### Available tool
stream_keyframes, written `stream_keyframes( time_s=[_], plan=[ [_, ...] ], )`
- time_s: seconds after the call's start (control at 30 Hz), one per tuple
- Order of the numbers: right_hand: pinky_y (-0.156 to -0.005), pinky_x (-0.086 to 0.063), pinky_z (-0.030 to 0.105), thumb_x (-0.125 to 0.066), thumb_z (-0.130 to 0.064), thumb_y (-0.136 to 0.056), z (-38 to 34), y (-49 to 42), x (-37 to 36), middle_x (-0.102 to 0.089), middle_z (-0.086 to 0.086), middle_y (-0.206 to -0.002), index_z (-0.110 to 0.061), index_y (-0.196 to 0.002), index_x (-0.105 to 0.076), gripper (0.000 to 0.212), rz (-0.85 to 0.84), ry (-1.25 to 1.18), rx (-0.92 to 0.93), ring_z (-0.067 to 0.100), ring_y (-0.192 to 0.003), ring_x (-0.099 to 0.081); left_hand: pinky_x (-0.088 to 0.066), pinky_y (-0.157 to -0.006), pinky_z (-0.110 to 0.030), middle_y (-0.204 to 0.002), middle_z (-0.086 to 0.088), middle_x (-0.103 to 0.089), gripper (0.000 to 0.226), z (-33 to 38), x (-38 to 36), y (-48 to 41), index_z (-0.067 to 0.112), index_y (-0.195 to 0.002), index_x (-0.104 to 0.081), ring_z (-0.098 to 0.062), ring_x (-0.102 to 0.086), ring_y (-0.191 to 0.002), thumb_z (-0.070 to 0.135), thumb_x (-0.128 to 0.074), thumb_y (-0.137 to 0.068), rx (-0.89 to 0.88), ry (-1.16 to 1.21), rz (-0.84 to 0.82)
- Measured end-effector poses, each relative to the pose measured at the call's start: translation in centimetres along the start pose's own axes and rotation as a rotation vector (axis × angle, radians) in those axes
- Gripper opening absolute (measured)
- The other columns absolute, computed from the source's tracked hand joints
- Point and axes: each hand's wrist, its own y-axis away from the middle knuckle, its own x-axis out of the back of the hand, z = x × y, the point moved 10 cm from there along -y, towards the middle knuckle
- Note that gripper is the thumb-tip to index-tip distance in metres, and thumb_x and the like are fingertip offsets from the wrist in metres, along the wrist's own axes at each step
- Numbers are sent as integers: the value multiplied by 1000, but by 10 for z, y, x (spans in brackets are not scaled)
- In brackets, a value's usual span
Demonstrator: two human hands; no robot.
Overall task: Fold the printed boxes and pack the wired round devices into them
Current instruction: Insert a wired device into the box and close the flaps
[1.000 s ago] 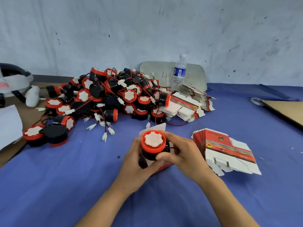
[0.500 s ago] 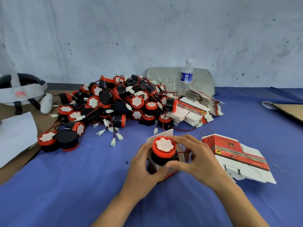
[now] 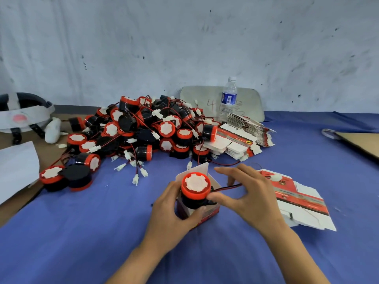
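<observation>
A folded red-and-white printed box (image 3: 207, 214) stands on the blue cloth with its top flap up. My left hand (image 3: 174, 212) grips the box from the left. A round black device with a red rim and white face (image 3: 195, 186) sits half inside the box opening. My right hand (image 3: 248, 196) touches the device's side with its thumb, and the red-black wire (image 3: 229, 187) runs under its spread fingers. A big pile of the same devices (image 3: 143, 132) lies behind. Flat printed boxes (image 3: 301, 199) lie stacked to the right.
More flat boxes (image 3: 244, 138) lie fanned beside a water bottle (image 3: 228, 99) at the back. A helmet-like headset (image 3: 22, 113) and white paper (image 3: 16, 169) sit at the left. Brown cardboard (image 3: 361, 140) lies at the far right. A grey wall closes off the back.
The device has sunk a little deeper into the box. My right hand's fingers have spread and lifted off the device, and the wire now stretches out to the right.
</observation>
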Motion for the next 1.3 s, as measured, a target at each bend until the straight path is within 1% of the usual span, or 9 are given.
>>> stream_keyframes(
  time_s=[0.17,0.27,0.4,0.57,0.7,0.8,0.93,1.07,1.3],
  plan=[
    [-57,-55,32,-60,-69,-68,-27,4,-17,-66,-7,-95,-22,-112,-70,65,-77,4,67,14,-75,-66,-44,-81,-8,-110,22,-62,58,3,-3,-1,41,-116,-54,1,-60,-103,71,-67,-68,-2,11,-19],
    [-59,-56,34,-58,-69,-68,-28,4,-15,-70,-8,-93,-20,-106,-72,64,-50,40,56,15,-77,-67,-46,-83,-12,-112,23,-61,55,4,-4,-1,47,-117,-52,1,-59,-105,66,-68,-68,-12,-33,-33],
    [-54,-53,34,-58,-67,-69,-32,5,-9,-69,-9,-80,-18,-92,-73,56,40,140,59,17,-65,-61,-49,-79,-15,-111,23,-59,56,8,-5,1,51,-120,-47,2,-59,-101,59,-68,-68,-35,-106,-32],
    [-57,-51,30,-58,-60,-73,-28,5,-14,-68,-15,-86,-22,-102,-71,49,23,113,-8,15,-71,-57,-45,-83,-10,-115,24,-56,56,4,-4,0,51,-119,-47,3,-56,-107,70,-64,-69,-13,-98,-22],
    [-54,-42,23,-72,-48,-68,-18,6,-18,-44,-32,-76,-24,-105,-66,45,15,99,-68,15,-70,-55,-42,-87,-8,-116,25,-55,48,-2,-6,0,52,-123,-47,2,-55,-111,45,-63,-79,4,-81,-32],
    [-59,-40,25,-74,-51,-68,-5,9,-28,-54,-18,-81,-24,-108,-58,51,-60,83,-141,14,-78,-54,-39,-90,-6,-119,26,-54,52,-2,-9,0,52,-127,-44,3,-53,-115,44,-62,-80,0,-70,-60],
    [-61,-42,25,-56,-64,-64,1,11,-37,-60,-9,-83,-26,-103,-57,54,-127,65,-169,13,-80,-54,-42,-93,-10,-127,22,-50,65,-5,-22,3,49,-134,-39,1,-50,-121,46,-70,-77,20,19,-155],
    [-63,-47,29,-62,-58,-66,-1,13,-47,-59,-12,-77,-24,-100,-55,49,-194,40,-146,14,-82,-54,-43,-92,-10,-128,24,-50,69,-8,-21,4,52,-131,-39,1,-51,-121,43,-73,-72,29,70,-134],
    [-63,-42,21,-63,-53,-73,2,17,-64,-42,-29,-78,-30,-106,-50,42,-331,26,-115,7,-85,-46,-44,-86,-7,-122,23,-54,62,-6,-17,3,52,-125,-43,2,-55,-114,45,-72,-71,28,70,-103]
  ],
)
